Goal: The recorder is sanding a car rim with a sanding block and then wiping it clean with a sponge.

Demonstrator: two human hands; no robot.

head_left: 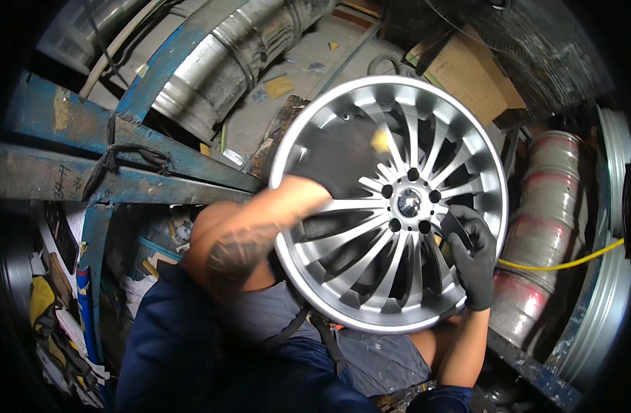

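A silver multi-spoke wheel rim (pixel 412 307), with a chrome centre cap and dark bolt holes, is held upright or tilted over my lap; I cannot tell which. My left hand (pixel 339 158), in a black glove, is smeared by motion over its upper-left spokes, with a blurred yellow patch at the fingers. My gloved right hand (pixel 470 258) is curled at the right-side spokes, around something dark that I cannot make out. My tattooed left forearm crosses the rim's left edge.
Blue steel frames (pixel 67 127) stand at left, above mixed clutter. A large curved metal part (pixel 226 62) lies behind. Cardboard (pixel 467 72) is at the back. Cylindrical metal pieces (pixel 536 234), a yellow hose (pixel 563 263) and more rims (pixel 591 330) line the right.
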